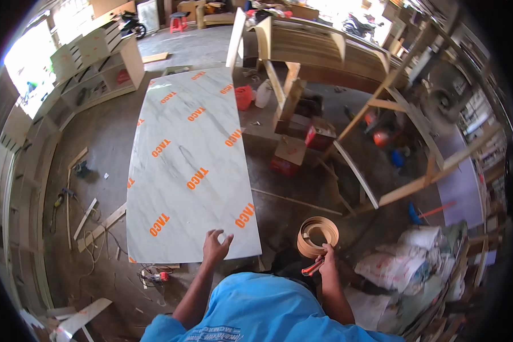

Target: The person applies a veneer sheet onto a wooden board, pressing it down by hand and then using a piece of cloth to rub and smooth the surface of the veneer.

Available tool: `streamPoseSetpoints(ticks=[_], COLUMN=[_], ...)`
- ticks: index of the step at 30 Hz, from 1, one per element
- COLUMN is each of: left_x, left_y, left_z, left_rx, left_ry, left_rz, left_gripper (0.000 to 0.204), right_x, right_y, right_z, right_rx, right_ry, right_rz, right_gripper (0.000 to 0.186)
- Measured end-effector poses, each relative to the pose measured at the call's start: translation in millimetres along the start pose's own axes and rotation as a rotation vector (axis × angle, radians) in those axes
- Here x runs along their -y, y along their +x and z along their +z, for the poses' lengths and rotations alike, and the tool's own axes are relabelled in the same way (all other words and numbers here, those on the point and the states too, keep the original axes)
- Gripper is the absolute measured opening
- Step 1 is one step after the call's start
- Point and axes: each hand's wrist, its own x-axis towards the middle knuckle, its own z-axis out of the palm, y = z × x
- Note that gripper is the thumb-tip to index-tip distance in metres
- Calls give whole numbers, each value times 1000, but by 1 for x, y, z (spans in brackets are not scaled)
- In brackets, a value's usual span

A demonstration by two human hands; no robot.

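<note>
Left hand is over the near edge of the long board, with nothing in its grip, fingers bent and thumb spread away from them; whether it touches the surface I cannot tell. Right hand, just right of the board's near end, grasps a roll of thin brown strip, wound into a ring with a hollow middle, along with a red-and-dark hand tool.

The board is flat and smooth, white with grey marble-like veins, its far end narrower to the eye. Slanted orange lettering repeats all over its face; pale printing also marks the person's blue shirt, at the board's near end.

Left of the board, wooden strips and loose cords lie on the floor, and a red power tool sits just off its near edge. Farther left and beyond is an open-shelved cabinet. Right of the board, boxes, a bare timber frame and crumpled sacks crowd the floor.
</note>
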Motion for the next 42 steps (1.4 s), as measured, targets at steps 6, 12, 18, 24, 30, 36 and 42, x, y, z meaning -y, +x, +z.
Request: streamPoseSetpoints(ticks=[6, 12, 18, 24, 30, 36, 42], left_x=[-14, -51, -102, -88, -92, -80, -95], left_y=[25, 127, 225, 260, 265, 264, 271], left_z=[51, 123, 152, 166, 159, 167, 161], left_rx=[-186, -338, -336, -313, -251, -263, -252], left_ry=[69, 134, 481, 604, 675, 623, 664], left_rz=[-216, -301, -381, -411, -482, -441, -441], left_gripper=[69, 100, 123, 125, 129, 124, 125], right_x=[53, 101, 143, 149, 116, 126, 137], right_y=[130, 289, 434, 624, 766, 864, 826], right_z=[108, 221, 345, 412, 441, 434, 450], right_rx=[131, 228, 144, 499, 686, 730, 386], right_ry=[-145, -328, -382, -270, -285, -351, -432], right_rz=[111, 216, 138, -119, -218, -284, -284], right_gripper=[30, 28, 27, 85, 52, 45, 46])
